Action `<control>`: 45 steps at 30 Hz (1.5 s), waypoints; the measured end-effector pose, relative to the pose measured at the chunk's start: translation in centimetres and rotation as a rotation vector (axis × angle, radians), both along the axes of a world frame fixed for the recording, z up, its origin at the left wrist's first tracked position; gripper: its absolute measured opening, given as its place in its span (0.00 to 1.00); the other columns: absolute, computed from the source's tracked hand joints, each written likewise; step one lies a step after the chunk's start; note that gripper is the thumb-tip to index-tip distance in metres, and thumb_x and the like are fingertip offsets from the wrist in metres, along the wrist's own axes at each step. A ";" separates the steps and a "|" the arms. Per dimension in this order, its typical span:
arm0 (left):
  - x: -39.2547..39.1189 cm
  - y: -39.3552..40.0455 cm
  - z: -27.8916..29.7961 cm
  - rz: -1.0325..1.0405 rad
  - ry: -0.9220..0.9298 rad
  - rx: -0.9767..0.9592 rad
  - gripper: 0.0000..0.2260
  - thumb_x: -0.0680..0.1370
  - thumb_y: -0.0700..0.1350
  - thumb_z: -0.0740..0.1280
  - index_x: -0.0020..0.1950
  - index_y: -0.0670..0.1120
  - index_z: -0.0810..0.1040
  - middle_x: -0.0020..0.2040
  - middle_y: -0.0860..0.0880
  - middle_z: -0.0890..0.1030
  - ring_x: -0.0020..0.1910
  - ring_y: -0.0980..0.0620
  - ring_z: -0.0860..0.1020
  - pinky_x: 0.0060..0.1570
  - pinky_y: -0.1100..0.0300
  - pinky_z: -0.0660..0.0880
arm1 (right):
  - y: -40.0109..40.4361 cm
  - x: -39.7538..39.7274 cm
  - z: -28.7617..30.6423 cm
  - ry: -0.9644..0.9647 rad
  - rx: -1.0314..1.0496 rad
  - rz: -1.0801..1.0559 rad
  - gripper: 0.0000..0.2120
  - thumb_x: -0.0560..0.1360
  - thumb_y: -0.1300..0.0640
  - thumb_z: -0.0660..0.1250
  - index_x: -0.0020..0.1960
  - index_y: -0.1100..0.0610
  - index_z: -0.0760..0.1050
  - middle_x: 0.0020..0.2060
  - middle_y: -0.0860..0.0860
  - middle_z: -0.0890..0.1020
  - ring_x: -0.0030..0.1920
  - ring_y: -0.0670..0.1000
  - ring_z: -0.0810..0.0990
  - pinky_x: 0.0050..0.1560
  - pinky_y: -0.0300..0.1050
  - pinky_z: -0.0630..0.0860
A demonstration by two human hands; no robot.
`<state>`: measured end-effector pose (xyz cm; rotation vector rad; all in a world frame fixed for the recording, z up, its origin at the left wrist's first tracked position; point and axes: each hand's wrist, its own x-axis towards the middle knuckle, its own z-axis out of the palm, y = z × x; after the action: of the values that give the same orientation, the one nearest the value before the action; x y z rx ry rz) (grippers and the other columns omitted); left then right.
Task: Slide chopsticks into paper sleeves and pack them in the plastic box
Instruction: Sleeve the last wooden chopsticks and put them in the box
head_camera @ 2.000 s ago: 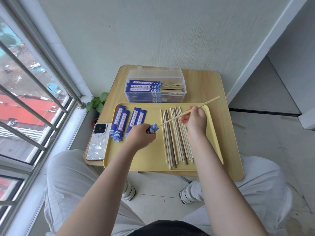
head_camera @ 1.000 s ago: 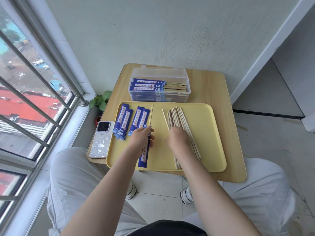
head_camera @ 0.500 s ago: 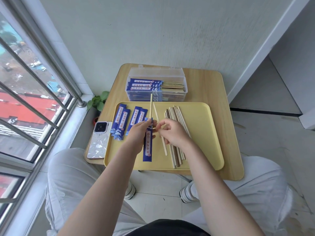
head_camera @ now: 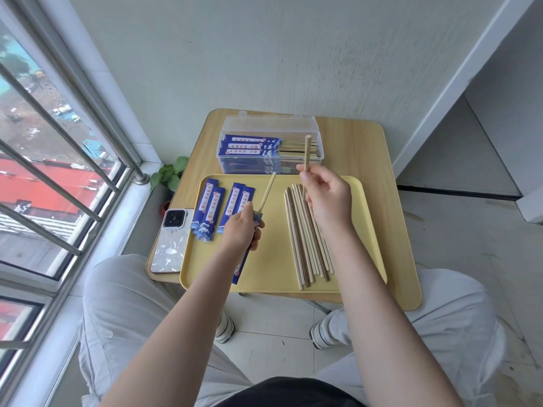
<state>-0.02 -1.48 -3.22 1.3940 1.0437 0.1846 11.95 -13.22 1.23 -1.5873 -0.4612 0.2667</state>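
Now the left hand [head_camera: 239,230] holds a blue paper sleeve [head_camera: 242,264] with one stick inside, in the middle of the frame. The right hand [head_camera: 326,198] pinches a second chopstick [head_camera: 307,154] upright. It looks light and stiff; the sleeve looks thin, so hold it gently near its mouth.

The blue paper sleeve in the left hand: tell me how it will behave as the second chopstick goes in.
The blue paper sleeve is thin and flat, so it probably flexes easily. One pale wooden chopstick already inside likely stiffens it. Its mouth sits pinched in the left hand, so it may crumple if the right hand pushes off-line.
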 end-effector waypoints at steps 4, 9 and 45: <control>0.0 -0.2 -0.2 -0.020 0.049 0.011 0.29 0.85 0.59 0.49 0.39 0.41 0.76 0.31 0.45 0.74 0.27 0.49 0.70 0.28 0.59 0.68 | 0.2 0.1 0.6 0.094 0.091 -0.054 0.07 0.81 0.60 0.66 0.50 0.55 0.82 0.36 0.50 0.79 0.32 0.47 0.74 0.34 0.42 0.74; -0.3 -0.4 -0.3 -0.153 0.046 0.024 0.31 0.84 0.62 0.46 0.36 0.41 0.74 0.29 0.45 0.73 0.26 0.50 0.69 0.28 0.59 0.67 | 0.4 0.1 0.4 0.171 0.136 -0.070 0.08 0.81 0.60 0.64 0.46 0.54 0.79 0.32 0.49 0.78 0.31 0.50 0.76 0.35 0.47 0.75; 0.1 -0.6 0.1 -0.201 -0.028 -0.124 0.10 0.82 0.50 0.59 0.52 0.43 0.69 0.33 0.45 0.72 0.26 0.51 0.68 0.30 0.58 0.70 | -0.2 0.5 -2.2 0.068 -0.454 0.008 0.07 0.81 0.52 0.62 0.53 0.52 0.77 0.45 0.50 0.83 0.40 0.51 0.83 0.43 0.52 0.82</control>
<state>0.08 -2.07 -3.10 1.3694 0.8706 -0.0083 12.41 -13.43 -1.01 -2.0108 -0.3704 0.4538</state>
